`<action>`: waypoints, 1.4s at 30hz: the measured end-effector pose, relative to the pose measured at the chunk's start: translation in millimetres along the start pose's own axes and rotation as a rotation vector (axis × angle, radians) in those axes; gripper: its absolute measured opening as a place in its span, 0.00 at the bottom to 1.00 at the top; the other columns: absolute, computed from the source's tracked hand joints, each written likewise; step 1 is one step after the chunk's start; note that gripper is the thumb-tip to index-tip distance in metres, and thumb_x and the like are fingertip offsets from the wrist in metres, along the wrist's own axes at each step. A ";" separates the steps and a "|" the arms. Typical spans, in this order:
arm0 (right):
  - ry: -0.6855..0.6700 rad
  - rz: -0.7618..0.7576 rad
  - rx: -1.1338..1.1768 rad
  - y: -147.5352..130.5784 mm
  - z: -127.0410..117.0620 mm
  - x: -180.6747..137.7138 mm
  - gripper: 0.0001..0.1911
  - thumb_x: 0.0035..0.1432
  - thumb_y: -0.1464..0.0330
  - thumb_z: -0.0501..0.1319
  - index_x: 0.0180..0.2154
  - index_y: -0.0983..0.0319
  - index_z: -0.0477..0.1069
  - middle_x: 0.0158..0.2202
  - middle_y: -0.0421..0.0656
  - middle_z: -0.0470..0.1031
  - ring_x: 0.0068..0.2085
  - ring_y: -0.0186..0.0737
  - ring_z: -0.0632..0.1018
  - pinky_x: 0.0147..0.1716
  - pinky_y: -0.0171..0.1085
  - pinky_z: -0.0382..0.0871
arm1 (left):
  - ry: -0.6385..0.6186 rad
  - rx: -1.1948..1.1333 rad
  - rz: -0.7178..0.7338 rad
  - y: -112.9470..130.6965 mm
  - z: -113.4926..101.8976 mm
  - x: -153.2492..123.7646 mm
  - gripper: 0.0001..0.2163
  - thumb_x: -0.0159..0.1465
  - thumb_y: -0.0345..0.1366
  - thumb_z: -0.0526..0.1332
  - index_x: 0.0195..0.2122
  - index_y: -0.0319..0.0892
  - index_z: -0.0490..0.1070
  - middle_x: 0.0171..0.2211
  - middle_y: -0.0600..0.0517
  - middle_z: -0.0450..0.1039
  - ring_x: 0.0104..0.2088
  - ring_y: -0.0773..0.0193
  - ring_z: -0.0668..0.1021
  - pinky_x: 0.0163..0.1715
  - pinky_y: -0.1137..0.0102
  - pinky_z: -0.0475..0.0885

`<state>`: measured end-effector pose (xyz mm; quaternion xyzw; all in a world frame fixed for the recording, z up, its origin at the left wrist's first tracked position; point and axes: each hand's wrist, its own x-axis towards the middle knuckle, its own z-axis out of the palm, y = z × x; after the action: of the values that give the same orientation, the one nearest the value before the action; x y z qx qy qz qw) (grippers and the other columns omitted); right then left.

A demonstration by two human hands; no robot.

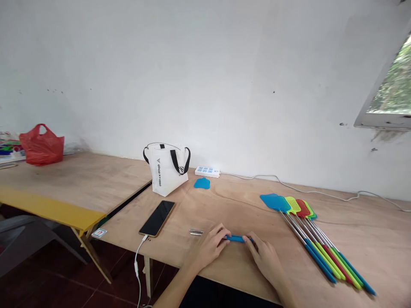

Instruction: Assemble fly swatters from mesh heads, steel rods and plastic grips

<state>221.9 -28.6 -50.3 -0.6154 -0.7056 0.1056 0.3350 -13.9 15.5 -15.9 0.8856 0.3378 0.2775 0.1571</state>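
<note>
Blue handle: between both hands, at the near side of the desk
Left grip: I see it pinching the handle's left end, metal rods poking out beyond
Right grip: closed on the handle's right end
Rod risk: I judge a lopsided push or loosened fingers could send rods rolling off the front edge

From here I see the person's left hand and right hand gripping either end of a blue handle over the plywood table, metal rod ends poking out past the left. Over on the right, fly swatters lie fanned together, handles nearest the edge. Beyond the hands, a loose blue swatter head sits just before a white power strip, near a white tote bag and a charging smartphone.
</note>
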 end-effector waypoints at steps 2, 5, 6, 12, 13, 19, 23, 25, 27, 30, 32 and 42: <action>-0.003 -0.008 0.000 -0.8 0.2 -0.1 0.23 0.72 0.49 0.46 0.40 0.54 0.71 0.36 0.41 0.82 0.38 0.47 0.83 0.34 0.38 0.68 | 0.024 0.048 0.015 -0.2 1.2 0.4 0.06 0.71 0.32 0.59 0.47 0.48 0.70 0.46 0.54 0.72 0.47 0.62 0.75 0.47 0.69 0.69; -0.023 -0.034 0.005 -2.1 0.1 -0.5 0.20 0.72 0.50 0.48 0.41 0.53 0.71 0.37 0.39 0.81 0.39 0.45 0.83 0.36 0.37 0.69 | 0.038 0.101 0.020 -0.4 1.8 0.8 0.07 0.69 0.31 0.61 0.46 0.48 0.70 0.45 0.54 0.73 0.46 0.61 0.75 0.48 0.67 0.68; -0.022 -0.039 -0.001 -2.3 0.2 -0.7 0.19 0.72 0.51 0.49 0.41 0.53 0.71 0.37 0.39 0.81 0.39 0.44 0.82 0.36 0.37 0.70 | 0.038 0.112 0.020 -0.3 1.6 1.0 0.06 0.69 0.31 0.61 0.45 0.48 0.70 0.45 0.54 0.73 0.46 0.61 0.75 0.48 0.66 0.68; 0.050 -0.099 -0.022 -1.4 1.9 -1.6 0.14 0.70 0.54 0.53 0.44 0.53 0.71 0.41 0.41 0.78 0.37 0.41 0.80 0.38 0.38 0.73 | 0.058 0.122 0.014 0.5 0.9 2.5 0.06 0.67 0.31 0.63 0.44 0.47 0.70 0.44 0.54 0.72 0.47 0.60 0.74 0.47 0.65 0.69; 0.052 -0.112 -0.026 -1.4 2.2 -1.5 0.13 0.70 0.55 0.54 0.44 0.54 0.71 0.42 0.41 0.77 0.39 0.41 0.80 0.39 0.38 0.74 | 0.057 0.117 0.010 0.3 1.3 2.6 0.06 0.67 0.31 0.63 0.43 0.47 0.70 0.44 0.54 0.72 0.47 0.60 0.74 0.47 0.65 0.69; 0.050 -0.124 -0.107 -5.7 0.0 -1.4 0.10 0.69 0.58 0.55 0.42 0.53 0.72 0.44 0.44 0.74 0.45 0.43 0.79 0.38 0.38 0.75 | 0.059 0.115 -0.010 -1.3 4.3 2.7 0.04 0.67 0.32 0.63 0.42 0.47 0.70 0.44 0.54 0.72 0.47 0.59 0.74 0.47 0.64 0.69; 0.036 -0.183 -0.159 -10.7 -4.9 -0.1 0.08 0.69 0.60 0.57 0.44 0.53 0.73 0.54 0.44 0.74 0.55 0.46 0.75 0.51 0.45 0.72 | 0.068 0.110 -0.016 -3.0 6.3 3.7 0.04 0.67 0.32 0.63 0.41 0.46 0.71 0.43 0.54 0.72 0.47 0.59 0.73 0.48 0.64 0.68; -0.007 -0.201 -0.172 -13.1 -7.1 0.7 0.09 0.69 0.62 0.56 0.46 0.52 0.74 0.57 0.43 0.74 0.57 0.46 0.75 0.52 0.47 0.71 | 0.072 0.107 -0.006 -4.0 6.6 4.3 0.03 0.67 0.32 0.63 0.41 0.46 0.71 0.43 0.54 0.73 0.48 0.58 0.73 0.49 0.63 0.67; -0.035 -0.211 -0.170 -15.0 -8.6 1.4 0.11 0.70 0.63 0.55 0.48 0.51 0.74 0.55 0.42 0.76 0.55 0.45 0.76 0.52 0.47 0.70 | 0.068 0.100 0.009 -4.4 6.2 4.7 0.03 0.67 0.32 0.62 0.41 0.46 0.71 0.43 0.53 0.75 0.48 0.58 0.74 0.50 0.62 0.66; -0.034 -0.204 -0.151 -15.7 -9.6 2.1 0.12 0.70 0.62 0.54 0.49 0.51 0.75 0.49 0.42 0.79 0.52 0.44 0.78 0.50 0.45 0.70 | 0.056 0.085 0.022 -3.4 4.5 4.9 0.04 0.68 0.31 0.60 0.42 0.46 0.71 0.44 0.53 0.76 0.48 0.58 0.74 0.52 0.62 0.65; -0.029 -0.187 -0.138 -14.7 -9.4 2.4 0.12 0.70 0.62 0.54 0.48 0.51 0.76 0.48 0.42 0.79 0.51 0.45 0.78 0.49 0.45 0.70 | 0.054 0.078 0.023 -2.1 3.6 4.8 0.05 0.68 0.30 0.60 0.42 0.47 0.70 0.44 0.54 0.76 0.49 0.58 0.75 0.52 0.61 0.64; 0.061 -0.098 -0.150 -3.9 -7.7 1.2 0.14 0.70 0.60 0.52 0.45 0.52 0.76 0.46 0.44 0.78 0.49 0.48 0.76 0.48 0.47 0.67 | 0.133 0.144 -0.117 -4.3 6.8 4.5 0.03 0.67 0.31 0.60 0.41 0.46 0.70 0.47 0.53 0.75 0.51 0.57 0.75 0.58 0.55 0.61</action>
<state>223.4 -30.3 -41.9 -0.6064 -0.7303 0.0173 0.3142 -9.2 21.1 -21.6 0.8529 0.4178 0.3011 0.0861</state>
